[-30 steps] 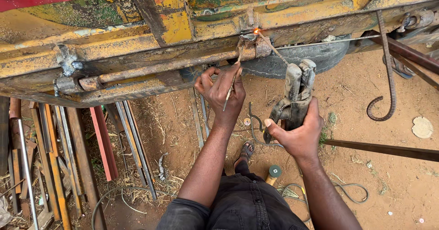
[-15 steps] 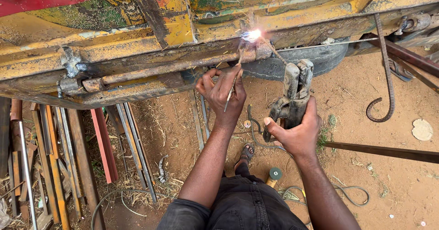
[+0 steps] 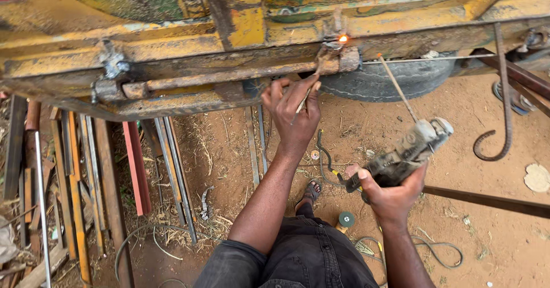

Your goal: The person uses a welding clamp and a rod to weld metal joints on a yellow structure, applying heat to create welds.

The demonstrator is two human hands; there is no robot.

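Left hand (image 3: 295, 107) raised, fingers pinched on a thin rod (image 3: 309, 87) against the rusty frame (image 3: 229, 76), beside a glowing spot (image 3: 343, 38). Right hand (image 3: 392, 193), fingers clamped round the electrode holder (image 3: 409, 150), its stick (image 3: 397, 87) clear of the frame.

Both forearms are bare from elbow to wrist, with no gloves, watch or rings visible on the left hand (image 3: 293, 111) or the right hand (image 3: 391, 195). Dark grey trousers (image 3: 309, 256), dusty and creased at the knee, cover the legs. One foot shows below in an open black sandal (image 3: 311, 193) with straps across the toes.
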